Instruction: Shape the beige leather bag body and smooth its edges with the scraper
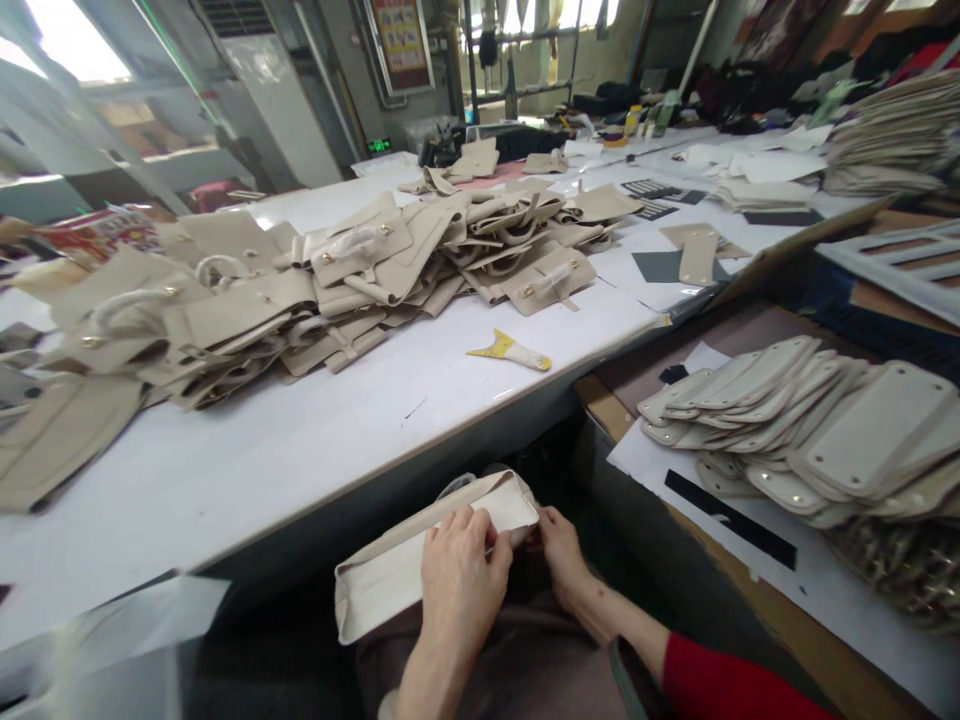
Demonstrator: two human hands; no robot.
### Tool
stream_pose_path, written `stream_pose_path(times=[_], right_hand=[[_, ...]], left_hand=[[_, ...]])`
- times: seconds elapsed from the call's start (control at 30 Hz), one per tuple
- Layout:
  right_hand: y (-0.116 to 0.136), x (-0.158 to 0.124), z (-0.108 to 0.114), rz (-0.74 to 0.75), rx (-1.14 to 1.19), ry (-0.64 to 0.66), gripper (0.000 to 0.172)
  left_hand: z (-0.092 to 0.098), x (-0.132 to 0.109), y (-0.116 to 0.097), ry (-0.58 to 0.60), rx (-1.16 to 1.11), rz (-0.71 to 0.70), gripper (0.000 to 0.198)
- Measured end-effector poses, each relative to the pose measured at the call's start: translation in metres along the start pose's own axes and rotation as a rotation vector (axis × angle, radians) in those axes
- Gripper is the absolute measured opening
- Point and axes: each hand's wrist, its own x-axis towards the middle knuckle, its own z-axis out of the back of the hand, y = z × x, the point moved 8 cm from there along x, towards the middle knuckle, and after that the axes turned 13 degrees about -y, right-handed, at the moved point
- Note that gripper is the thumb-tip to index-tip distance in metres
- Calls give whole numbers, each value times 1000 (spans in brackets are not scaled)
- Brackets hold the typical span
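Head view, beige piece (400,574), lengthwise rising rightward

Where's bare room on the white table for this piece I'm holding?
On the white table, the near strip between the beige pile, front edge and yellow tool is bare but for a dark sliver. A smaller patch lies between tool and dark grey sheet. Crowded: the pile and, at right, the stacked panels.

Premises are consistent with a workshop for bags or similar goods. A white worktable (225,480) carries heaped beige panels (420,248), several fitted with handles (129,303). Beside the worktable, near right, lie piled studded pieces (874,425). Behind it, a framed notice (403,42) is observed.
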Motion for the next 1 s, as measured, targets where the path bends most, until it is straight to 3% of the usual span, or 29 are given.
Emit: stream_pose_path(times=[0.03, 0.1, 0.17, 0.23, 0.3, 0.43, 0.57, 0.67, 0.73, 1.0], right_hand=[[8, -5, 10, 47, -23, 8, 37], [42, -21, 28, 292, -69, 49, 28], [89, -54, 35, 751, -112, 139, 20], [119, -93, 32, 1171, -161, 222, 36], [126, -113, 22, 1360, -262, 238, 46], [113, -114, 0, 1406, -518, 166, 44], [100, -116, -4, 1414, -627, 140, 44], [96, -121, -5, 1425, -669, 145, 46], [94, -122, -7, 1423, -679, 141, 45], [93, -133, -24, 1397, -655, 153, 40]], left_hand=[[1, -1, 0, -4, 4, 2, 17], [1, -2, 0, -15, 9, -5, 17], [2, -4, -1, -36, 18, -22, 17], [3, -6, -2, -64, 38, -44, 17], [4, -9, -4, -91, 70, -62, 18], [5, -14, -6, -140, 101, -72, 17], [7, -20, -1, -218, 17, -51, 8], [11, -25, 6, -284, -81, 0, 14], [12, -28, 9, -282, -103, 12, 8], [23, -42, 26, -296, -30, 63, 16]])
